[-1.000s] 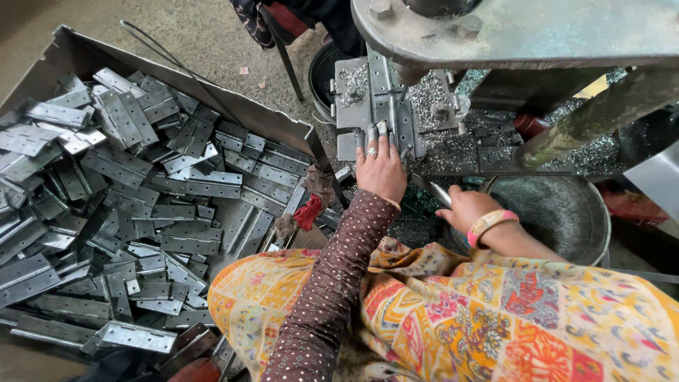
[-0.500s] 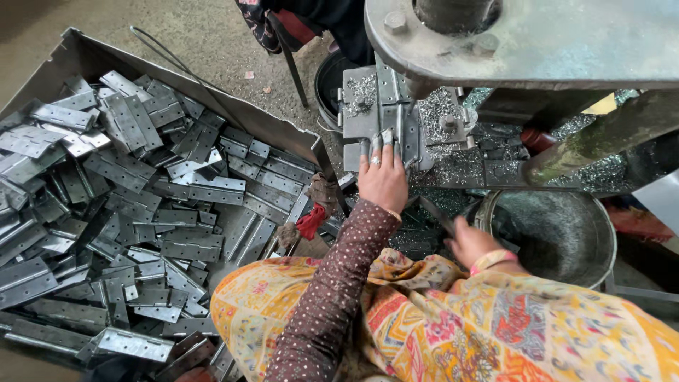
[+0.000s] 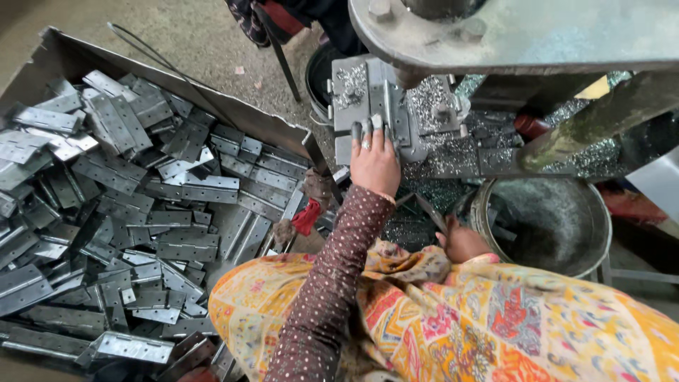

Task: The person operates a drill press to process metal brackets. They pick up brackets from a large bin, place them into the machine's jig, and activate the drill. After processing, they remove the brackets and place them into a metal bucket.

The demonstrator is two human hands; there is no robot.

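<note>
Dropped lower, right hand (image 3: 463, 242) grips a thin rod (image 3: 430, 212); left hand (image 3: 375, 161) presses flat, fingers extended, on the metal plate (image 3: 368, 99).

Open gap between metal bucket (image 3: 544, 219) and press bed (image 3: 382, 106), hinge-plate heap (image 3: 127, 205) crowding the left, overhanging press arm (image 3: 523, 35) above

Two hands in view: left hand (image 3: 375, 164), right hand (image 3: 463, 242). One metal bucket (image 3: 598, 219) at three o'clock. One tray (image 3: 184, 92) of hinge plates (image 3: 187, 249), too many to count.
</note>
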